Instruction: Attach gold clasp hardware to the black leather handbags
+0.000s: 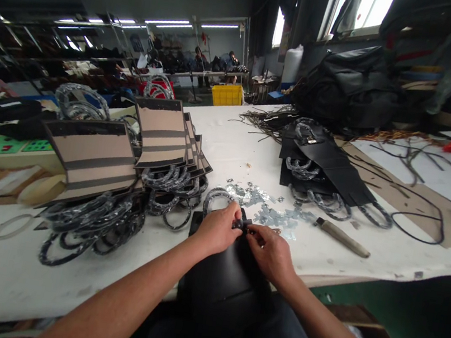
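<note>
A black bag panel (229, 282), smooth like leather, lies over my lap and against the table's front edge. Its plastic-wrapped handle (218, 193) arches up beyond my fingers. My left hand (220, 229) is closed on the panel's top edge, thumb and fingers pinched together. Right beside it, my right hand (272, 250) pinches at the same edge; whatever small thing sits between its fingertips is too small to make out. Just past both hands, small flat metal pieces (273, 213) are scattered on the white table. A knife with a worn, light handle (344, 237) rests to the right.
On the left stand stacked bag panels (92, 152) with beige backs and wrapped handles. More black panels (331, 165) lie at the right, near loose dark cords (421, 221). A black bag heap (347, 91) and a yellow crate (227, 96) are farther back. People sit in the distance.
</note>
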### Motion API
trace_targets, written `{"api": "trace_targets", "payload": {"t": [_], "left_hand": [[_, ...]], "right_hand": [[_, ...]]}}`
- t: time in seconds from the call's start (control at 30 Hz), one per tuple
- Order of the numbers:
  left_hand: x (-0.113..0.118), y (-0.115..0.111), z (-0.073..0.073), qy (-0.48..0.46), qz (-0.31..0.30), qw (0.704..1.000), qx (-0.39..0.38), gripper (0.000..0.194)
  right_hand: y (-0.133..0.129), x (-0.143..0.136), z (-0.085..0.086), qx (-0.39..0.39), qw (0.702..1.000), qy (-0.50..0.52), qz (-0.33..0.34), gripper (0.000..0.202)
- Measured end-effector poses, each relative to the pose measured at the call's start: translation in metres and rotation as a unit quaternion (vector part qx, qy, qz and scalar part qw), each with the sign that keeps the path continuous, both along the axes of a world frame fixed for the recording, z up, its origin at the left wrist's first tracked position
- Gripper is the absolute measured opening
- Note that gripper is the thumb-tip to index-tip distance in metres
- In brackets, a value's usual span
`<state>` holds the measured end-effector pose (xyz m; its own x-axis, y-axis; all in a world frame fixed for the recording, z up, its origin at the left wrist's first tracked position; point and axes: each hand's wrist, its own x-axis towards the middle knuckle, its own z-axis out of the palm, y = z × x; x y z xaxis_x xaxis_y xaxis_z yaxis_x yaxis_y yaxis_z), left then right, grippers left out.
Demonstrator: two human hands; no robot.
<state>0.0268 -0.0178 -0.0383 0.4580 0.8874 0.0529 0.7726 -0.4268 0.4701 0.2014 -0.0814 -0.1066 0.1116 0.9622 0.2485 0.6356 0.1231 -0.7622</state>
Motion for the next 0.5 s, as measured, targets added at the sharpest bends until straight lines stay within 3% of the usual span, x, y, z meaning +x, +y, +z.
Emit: {"api": "trace_targets", "payload": {"t": [0.27, 0.5], "left_hand": [[0.004, -0.010, 0.008, -0.025, 0.001, 1.000, 0.009, 0.024], [0.007, -0.020, 0.021, -0.035, -0.018, 0.999, 0.018, 0.021]], "right_hand": [[0.003, 0.009, 0.035, -0.052, 0.992, -0.095, 0.067, 0.020], [0.005, 0.009, 0.043, -0.067, 0.991, -0.074, 0.085, 0.016]]}}
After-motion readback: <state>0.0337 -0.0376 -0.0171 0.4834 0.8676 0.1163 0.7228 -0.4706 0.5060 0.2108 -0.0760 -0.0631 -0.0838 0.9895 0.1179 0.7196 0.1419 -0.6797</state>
